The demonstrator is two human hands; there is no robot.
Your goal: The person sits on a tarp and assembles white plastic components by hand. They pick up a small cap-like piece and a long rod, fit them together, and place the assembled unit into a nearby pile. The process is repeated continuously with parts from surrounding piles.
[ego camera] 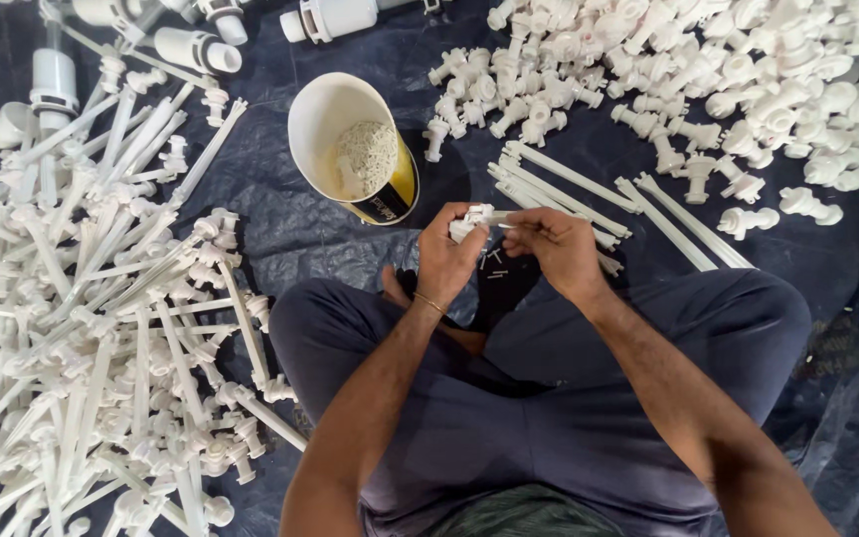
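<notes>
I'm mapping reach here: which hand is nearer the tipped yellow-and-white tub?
Left. The left hand sits just right of and below the tub, holding a small white fitting. The right hand lies farther right, beyond the left.

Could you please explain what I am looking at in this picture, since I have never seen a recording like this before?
There is no machine here: a person sits cross-legged on a dark plastic sheet, and a camera worn on their head looks down at their two bare hands. The left hand holds a small white plastic fitting; the right hand meets it, fingers pinched at the same piece. A heap of long white assembled rods lies on the person's left, a heap of short white fittings on the upper right, and a few loose white tubes just beyond the hands. A white and yellow tub holding pale small bits stands nearby.
</notes>
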